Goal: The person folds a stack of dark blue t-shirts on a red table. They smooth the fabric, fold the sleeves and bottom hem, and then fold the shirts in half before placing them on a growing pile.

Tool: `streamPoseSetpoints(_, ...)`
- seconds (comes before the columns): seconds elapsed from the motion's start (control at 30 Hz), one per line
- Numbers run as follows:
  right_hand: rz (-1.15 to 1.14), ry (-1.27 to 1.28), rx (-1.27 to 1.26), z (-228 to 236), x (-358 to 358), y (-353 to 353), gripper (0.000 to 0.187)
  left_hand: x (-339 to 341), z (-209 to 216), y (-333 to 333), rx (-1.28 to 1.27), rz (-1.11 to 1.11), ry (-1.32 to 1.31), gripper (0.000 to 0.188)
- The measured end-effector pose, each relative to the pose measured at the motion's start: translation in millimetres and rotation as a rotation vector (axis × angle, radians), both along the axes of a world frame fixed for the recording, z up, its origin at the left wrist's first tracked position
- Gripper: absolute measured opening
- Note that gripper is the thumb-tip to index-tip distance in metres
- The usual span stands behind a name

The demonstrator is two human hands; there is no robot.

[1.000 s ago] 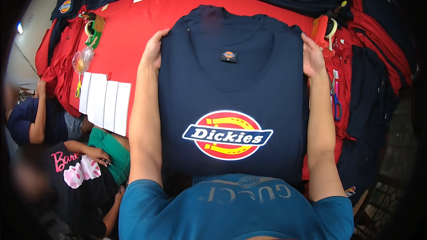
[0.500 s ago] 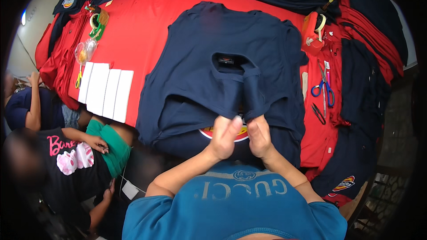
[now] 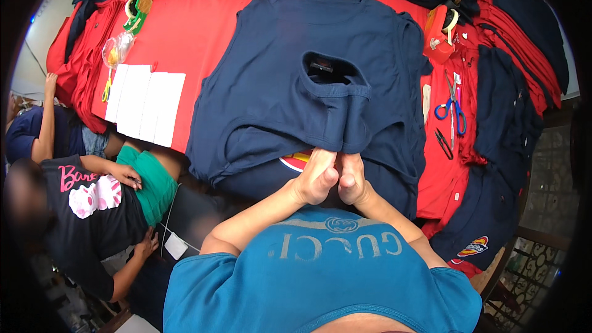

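A navy sleeveless top (image 3: 271, 86) lies spread in front of me, its round neck opening with a dark label facing up. Both my hands meet at the gathered shoulder edges, close to my chest. My left hand (image 3: 317, 177) grips the left strap edge, with the fingertips hidden by the cloth. Beside it, my right hand (image 3: 354, 179) is closed on the right strap edge in the same way, its fingertips also covered. Under the lifted straps, part of a red, white and yellow print shows on navy cloth.
White cards (image 3: 145, 106) lie to the left, near yellow scissors (image 3: 107, 90) and a green tape dispenser (image 3: 137, 15). On the right are a red tape dispenser (image 3: 440, 34), blue-handled scissors (image 3: 452, 110) and black snips (image 3: 444, 143). Folded garments ring the red-covered table. Two people sit at left.
My hands have drawn the strap edges slightly toward me and turned, so the thumbs no longer lie over the cloth. The two straps now sit closer together.
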State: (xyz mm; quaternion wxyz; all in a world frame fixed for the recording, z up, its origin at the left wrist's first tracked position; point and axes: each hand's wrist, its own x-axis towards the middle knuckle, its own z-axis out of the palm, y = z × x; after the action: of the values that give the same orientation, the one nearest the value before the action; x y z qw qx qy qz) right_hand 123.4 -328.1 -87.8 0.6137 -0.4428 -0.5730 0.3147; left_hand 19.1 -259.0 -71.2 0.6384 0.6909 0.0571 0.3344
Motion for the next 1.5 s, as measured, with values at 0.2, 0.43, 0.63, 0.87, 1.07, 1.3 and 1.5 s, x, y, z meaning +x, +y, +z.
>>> streamPoseSetpoints(0.2,0.01,-0.004,0.023,6,1,3,0.09,5,-6,-2,0.034,0.117,-0.027,0.083)
streamPoseSetpoints(0.43,-0.227,0.289,-0.189,41,31,45,0.031,-3,8,9,-0.632,0.125,-0.102,0.025)
streamPoseSetpoints(0.63,-0.167,0.796,-0.168,56,38,79,0.016,-10,-2,17,-0.754,0.226,-0.119,0.035)
streamPoseSetpoints(0.87,-0.045,0.748,-0.317,53,47,78,0.021,-17,-3,25,-0.873,0.076,-0.198,0.041)
streamPoseSetpoints(1.07,-0.009,0.588,-0.443,65,39,72,0.027,-17,9,32,-0.7,0.22,0.003,0.043)
streamPoseSetpoints(1.3,-0.212,0.511,-0.246,46,44,85,0.014,-26,2,16,-0.428,0.476,0.248,0.043)
streamPoseSetpoints(1.5,-0.171,0.519,-0.367,45,59,87,0.017,-30,8,16,-0.283,0.499,0.268,0.038)
